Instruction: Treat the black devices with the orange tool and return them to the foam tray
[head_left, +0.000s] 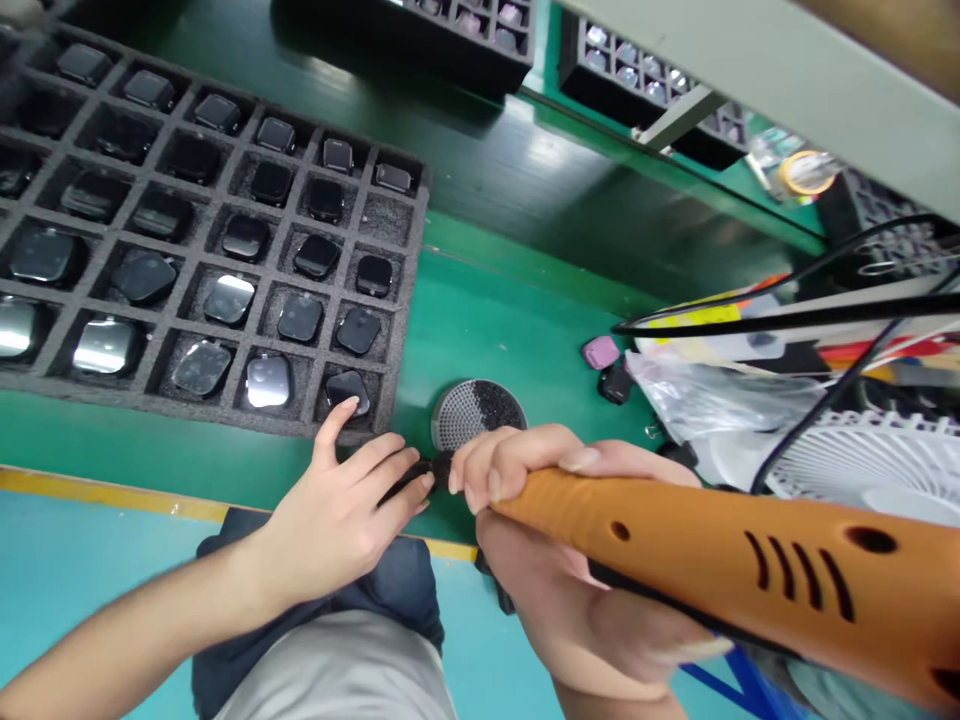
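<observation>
My right hand point(555, 500) is wrapped round an orange electric screwdriver point(697, 540), whose tip end points left toward my left hand. My left hand point(352, 500) holds a small black piece point(401, 480) at that tip; the fingers hide most of it, so its kind is unclear. The left index finger stretches out over a smartwatch body point(349, 390) in the corner compartment of a grey foam tray point(397, 370). Just beyond the screwdriver's tip sits a round dish point(476, 412) with a perforated surface, partly covered with small dark bits like screws.
Most compartments of the foam tray hold black watch bodies. A pink watch case point(601, 352) and a black one point(615, 384) lie to the right. Farther right are a plastic bag point(682, 390), a white fan grille point(862, 465) and black cables point(825, 400). A shelf beam point(787, 90) crosses above.
</observation>
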